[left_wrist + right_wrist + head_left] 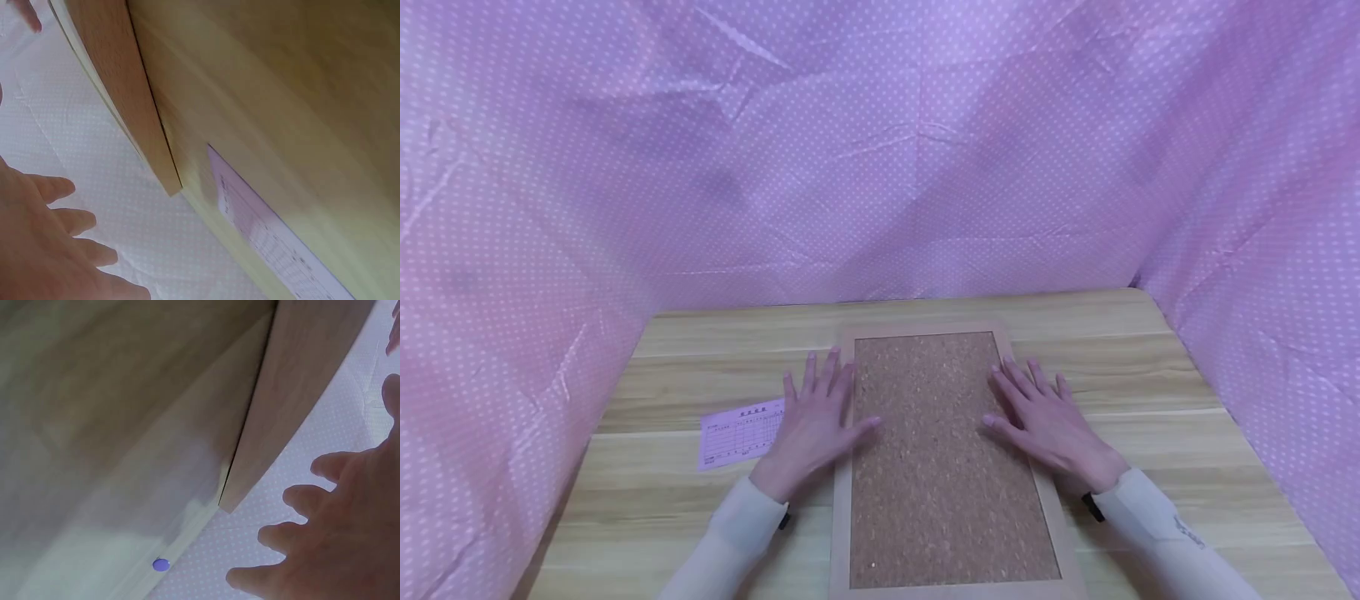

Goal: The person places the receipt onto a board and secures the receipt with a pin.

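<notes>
A cork board (pixel 943 467) with a pale wooden frame lies lengthwise on the table between my hands. My left hand (pixel 811 433), fingers straight and spread, is over the frame's left side. Mirroring it, my right hand (pixel 1051 427) spreads its straight fingers over the right side. Both thumbs point inward across the cork. In the left wrist view, the fingers stand apart from the board's side (pixel 119 87); the right wrist view likewise shows a gap between the fingers and the wooden side (pixel 294 381). Neither hand holds anything.
A pink printed form (pixel 737 435) lies left of the board, partly covered by the left hand. A small purple disc (pixel 161 565) sits near the table's far edge in the right wrist view. Pink dotted cloth (pixel 917 167) hangs behind and beside the wooden table (pixel 1180 467).
</notes>
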The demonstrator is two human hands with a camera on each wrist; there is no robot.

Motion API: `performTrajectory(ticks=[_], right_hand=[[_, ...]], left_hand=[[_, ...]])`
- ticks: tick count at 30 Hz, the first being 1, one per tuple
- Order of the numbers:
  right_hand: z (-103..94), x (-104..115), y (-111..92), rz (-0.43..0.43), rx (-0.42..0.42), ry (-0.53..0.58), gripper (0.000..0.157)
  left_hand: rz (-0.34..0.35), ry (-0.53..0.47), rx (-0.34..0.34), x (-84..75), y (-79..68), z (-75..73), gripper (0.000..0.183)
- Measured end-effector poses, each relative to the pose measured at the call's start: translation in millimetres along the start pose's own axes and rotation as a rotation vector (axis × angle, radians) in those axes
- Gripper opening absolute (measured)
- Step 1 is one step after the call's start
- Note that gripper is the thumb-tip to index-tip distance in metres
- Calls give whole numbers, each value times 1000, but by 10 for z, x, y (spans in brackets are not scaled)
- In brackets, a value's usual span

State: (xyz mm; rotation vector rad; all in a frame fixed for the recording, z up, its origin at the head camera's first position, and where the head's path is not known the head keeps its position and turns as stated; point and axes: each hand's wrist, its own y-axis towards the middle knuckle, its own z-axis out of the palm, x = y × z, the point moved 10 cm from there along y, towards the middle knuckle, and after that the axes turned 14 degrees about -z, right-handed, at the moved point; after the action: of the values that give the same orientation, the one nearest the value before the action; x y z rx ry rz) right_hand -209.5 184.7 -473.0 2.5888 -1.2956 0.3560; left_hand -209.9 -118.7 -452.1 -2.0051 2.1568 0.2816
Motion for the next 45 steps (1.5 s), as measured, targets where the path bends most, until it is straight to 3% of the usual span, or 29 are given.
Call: performTrajectory(ticks=[12, 27, 45], right_hand=[[-4, -6, -72, -15, 39, 10, 81], [76, 93, -98, -183, 47, -39, 80], [86, 117, -99, -193, 58, -54, 81]], left_hand=[[-19, -17, -2, 256, -27, -93, 99], [-68, 1, -35, 611, -47, -229, 100], [-135, -8, -24, 1047, -96, -358, 95]])
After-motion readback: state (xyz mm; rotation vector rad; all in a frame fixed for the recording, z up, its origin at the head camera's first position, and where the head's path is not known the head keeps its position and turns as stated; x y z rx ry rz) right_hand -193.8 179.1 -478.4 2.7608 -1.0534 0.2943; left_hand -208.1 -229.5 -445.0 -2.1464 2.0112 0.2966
